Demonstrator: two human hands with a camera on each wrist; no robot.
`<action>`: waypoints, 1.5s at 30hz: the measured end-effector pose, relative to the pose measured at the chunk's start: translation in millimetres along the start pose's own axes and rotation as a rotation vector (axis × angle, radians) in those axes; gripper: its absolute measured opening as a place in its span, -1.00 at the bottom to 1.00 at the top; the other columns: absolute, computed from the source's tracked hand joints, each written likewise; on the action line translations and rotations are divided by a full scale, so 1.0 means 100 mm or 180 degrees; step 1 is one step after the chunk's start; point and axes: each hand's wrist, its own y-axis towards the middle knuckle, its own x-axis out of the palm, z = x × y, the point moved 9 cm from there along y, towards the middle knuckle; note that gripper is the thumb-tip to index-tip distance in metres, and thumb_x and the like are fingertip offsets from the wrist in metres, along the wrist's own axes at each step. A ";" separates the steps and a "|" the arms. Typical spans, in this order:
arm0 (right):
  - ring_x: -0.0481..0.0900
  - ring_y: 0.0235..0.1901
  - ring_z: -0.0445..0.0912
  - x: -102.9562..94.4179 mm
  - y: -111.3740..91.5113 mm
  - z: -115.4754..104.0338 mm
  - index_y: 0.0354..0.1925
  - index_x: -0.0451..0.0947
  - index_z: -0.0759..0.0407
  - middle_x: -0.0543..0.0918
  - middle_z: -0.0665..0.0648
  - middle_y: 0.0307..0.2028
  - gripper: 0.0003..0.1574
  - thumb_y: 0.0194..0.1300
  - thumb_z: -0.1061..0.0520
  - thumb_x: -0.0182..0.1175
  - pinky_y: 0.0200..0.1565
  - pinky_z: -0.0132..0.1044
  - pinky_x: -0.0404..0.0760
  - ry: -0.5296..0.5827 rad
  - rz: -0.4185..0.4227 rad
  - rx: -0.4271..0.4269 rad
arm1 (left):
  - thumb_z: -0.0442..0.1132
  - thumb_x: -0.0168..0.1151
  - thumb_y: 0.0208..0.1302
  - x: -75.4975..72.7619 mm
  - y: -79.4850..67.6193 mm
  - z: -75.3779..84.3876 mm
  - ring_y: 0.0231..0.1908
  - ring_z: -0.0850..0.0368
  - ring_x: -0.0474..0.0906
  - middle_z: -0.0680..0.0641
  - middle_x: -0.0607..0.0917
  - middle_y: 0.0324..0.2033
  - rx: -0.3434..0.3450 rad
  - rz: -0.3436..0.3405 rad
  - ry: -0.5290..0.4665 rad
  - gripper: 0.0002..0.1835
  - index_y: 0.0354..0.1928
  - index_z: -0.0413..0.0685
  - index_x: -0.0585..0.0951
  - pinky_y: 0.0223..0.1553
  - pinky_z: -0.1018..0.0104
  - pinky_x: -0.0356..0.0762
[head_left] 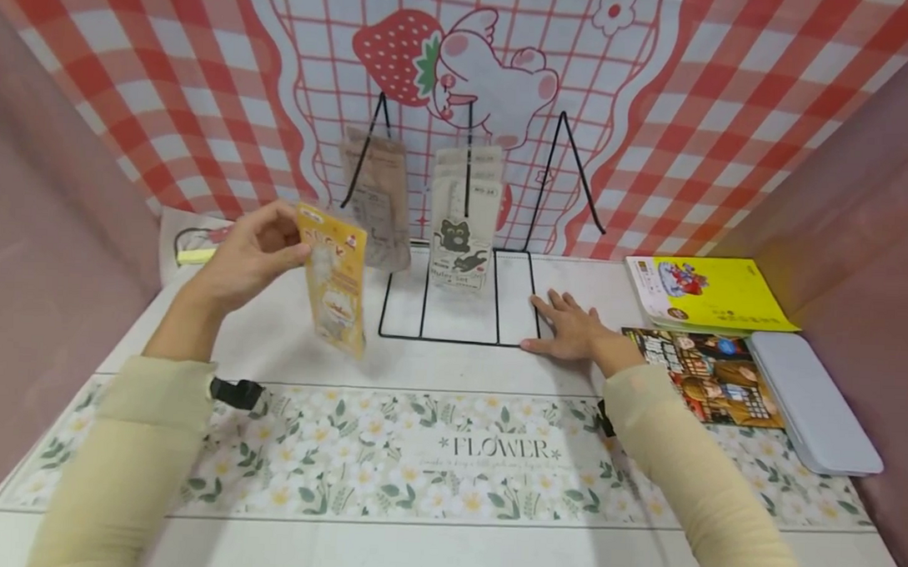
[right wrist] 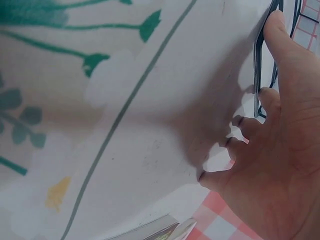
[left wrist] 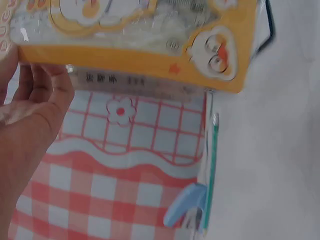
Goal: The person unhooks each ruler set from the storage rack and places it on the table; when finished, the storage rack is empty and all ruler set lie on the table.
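My left hand (head_left: pixel 256 247) pinches the upper edge of a flat yellow packet (head_left: pixel 337 292) with a duck design, between thumb and fingers. The packet hangs upright in front of the left side of a black wire display rack (head_left: pixel 459 342). Brown packets (head_left: pixel 385 202) hang on the rack's left prong, partly behind the yellow one. White packets (head_left: pixel 463 242) marked "Ruler Set", with black cats, hang on the middle prong. The right prong (head_left: pixel 584 175) carries nothing. With fingers spread, my right hand (head_left: pixel 568 327) rests at the right front corner of the rack's base, thumb at the front wire.
On the right lie a yellow book (head_left: pixel 724 297), a dark illustrated booklet (head_left: pixel 709 376) and a pale grey case (head_left: pixel 818 405). A bag with a yellow-green item (head_left: pixel 195 256) lies at the back left. Checked cloth (head_left: pixel 228 84) hangs behind the rack; pink panels flank the table.
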 end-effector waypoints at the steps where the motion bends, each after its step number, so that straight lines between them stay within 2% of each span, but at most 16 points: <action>1: -0.28 0.54 0.27 0.00 0.00 0.00 0.54 -0.21 -0.10 -0.24 0.26 0.55 0.18 0.21 -0.53 0.03 0.42 0.45 -0.20 -0.0007 0.0006 0.0005 | -0.48 0.09 0.32 -0.02 -0.03 -0.02 -0.25 0.24 0.53 0.06 0.63 -0.22 -0.0037 -0.0037 -0.0052 -0.82 -0.13 -0.08 0.48 -0.24 0.48 0.60; 5: -0.28 0.53 0.27 -0.01 0.01 0.01 0.54 -0.21 -0.09 -0.23 0.27 0.55 0.18 0.21 -0.52 0.04 0.42 0.45 -0.19 -0.0020 0.0028 -0.0002 | -0.52 0.04 0.34 -0.14 -0.15 -0.13 -0.20 0.25 0.56 0.05 0.65 -0.19 -0.0223 -0.0108 -0.0213 -0.79 -0.10 -0.08 0.46 -0.20 0.46 0.64; 10: -0.28 0.53 0.28 -0.02 0.02 -0.02 0.54 -0.21 -0.09 -0.24 0.28 0.55 0.19 0.21 -0.52 0.04 0.42 0.45 -0.20 -0.0026 0.0028 -0.0029 | -0.46 0.06 0.36 -0.44 -0.35 -0.34 -0.19 0.30 0.61 0.10 0.68 -0.18 -0.0680 0.0040 0.0013 -0.80 -0.07 -0.04 0.46 -0.23 0.44 0.66; 16: -0.27 0.53 0.29 -0.02 0.01 0.00 0.54 -0.21 -0.08 -0.24 0.28 0.55 0.19 0.21 -0.51 0.05 0.41 0.46 -0.17 -0.0030 0.0025 -0.0019 | -0.32 0.09 0.39 -0.92 -0.67 -0.67 -0.23 0.32 0.59 0.19 0.65 -0.25 -0.1411 0.0144 0.0568 -0.81 -0.03 0.07 0.44 -0.27 0.38 0.67; 19: -0.27 0.53 0.29 -0.04 0.01 0.00 0.54 -0.20 -0.08 -0.23 0.28 0.55 0.18 0.21 -0.50 0.06 0.41 0.47 -0.17 -0.0017 0.0044 -0.0022 | -0.20 0.10 0.40 -1.17 -0.86 -0.80 -0.20 0.35 0.57 0.28 0.61 -0.22 -0.1810 0.0167 0.0991 -0.77 0.05 0.10 0.40 -0.22 0.36 0.68; 23: -0.27 0.53 0.29 -0.03 0.00 0.00 0.54 -0.20 -0.08 -0.23 0.28 0.55 0.19 0.21 -0.51 0.06 0.41 0.47 -0.19 -0.0011 0.0037 -0.0009 | -0.03 0.16 0.36 -1.37 -1.09 -0.91 -0.15 0.44 0.52 0.35 0.51 -0.13 -0.2173 0.0112 0.1428 -0.45 0.29 0.02 0.24 -0.13 0.43 0.65; 26: -0.28 0.53 0.28 -0.01 -0.01 0.01 0.54 -0.21 -0.09 -0.24 0.28 0.55 0.19 0.21 -0.52 0.05 0.42 0.46 -0.20 -0.0015 0.0014 0.0005 | -0.04 0.22 0.32 -1.39 -1.19 -0.97 -0.13 0.42 0.52 0.28 0.47 -0.07 -0.2290 -0.0032 0.1556 -0.26 0.39 -0.03 0.09 -0.10 0.43 0.65; 30: -0.28 0.53 0.28 -0.01 -0.01 0.00 0.54 -0.21 -0.09 -0.24 0.27 0.55 0.19 0.20 -0.52 0.05 0.42 0.45 -0.21 0.0000 0.0024 0.0010 | -0.16 0.28 0.27 -1.40 -1.25 -1.03 -0.17 0.35 0.54 0.14 0.49 -0.12 -0.2309 -0.0110 0.1555 -0.23 0.39 -0.02 0.06 -0.12 0.40 0.66; 33: -0.27 0.53 0.28 0.00 -0.01 0.00 0.54 -0.20 -0.09 -0.23 0.27 0.55 0.19 0.21 -0.52 0.05 0.42 0.45 -0.20 -0.0007 0.0049 -0.0007 | -0.21 0.28 0.25 -1.45 -1.31 -1.06 -0.22 0.40 0.51 0.06 0.49 -0.12 -0.2348 -0.0118 0.1746 -0.20 0.41 -0.10 0.04 -0.17 0.43 0.66; 36: -0.28 0.53 0.28 0.02 0.00 -0.01 0.54 -0.23 -0.08 -0.25 0.27 0.55 0.17 0.24 -0.52 0.01 0.42 0.45 -0.20 -0.0072 0.0036 -0.0049 | -0.24 0.24 0.27 -1.53 -1.40 -1.08 -0.24 0.44 0.50 -0.18 0.48 0.00 -0.2443 -0.0183 0.1979 -0.17 0.44 -0.24 0.00 -0.20 0.43 0.65; 39: -0.32 0.53 0.28 0.05 -0.01 -0.02 0.54 -0.28 -0.07 -0.30 0.27 0.55 0.15 0.28 -0.51 -0.05 0.41 0.47 -0.24 -0.0120 -0.0018 -0.0082 | -0.26 0.18 0.31 -1.61 -1.49 -1.08 -0.23 0.45 0.48 -0.47 0.37 0.14 -0.2526 -0.0284 0.2146 -0.18 0.45 -0.35 -0.03 -0.21 0.42 0.64; 42: -0.36 0.53 0.29 0.06 -0.02 -0.01 0.54 -0.33 -0.06 -0.34 0.27 0.55 0.13 0.31 -0.50 -0.10 0.40 0.49 -0.29 -0.0141 -0.0057 -0.0090 | -0.28 0.13 0.33 -1.68 -1.56 -1.09 -0.18 0.34 0.53 -0.57 0.27 0.22 -0.2584 -0.0314 0.2231 -0.18 0.46 -0.39 -0.07 -0.22 0.39 0.64; 45: -0.37 0.53 0.28 0.06 -0.03 0.00 0.54 -0.33 -0.07 -0.35 0.26 0.55 0.13 0.31 -0.50 -0.11 0.39 0.50 -0.32 -0.0132 -0.0054 -0.0084 | -0.31 0.10 0.32 -1.73 -1.61 -1.09 -0.18 0.23 0.55 -0.58 0.30 0.18 -0.2613 -0.0277 0.2319 -0.19 0.45 -0.42 -0.08 -0.25 0.39 0.63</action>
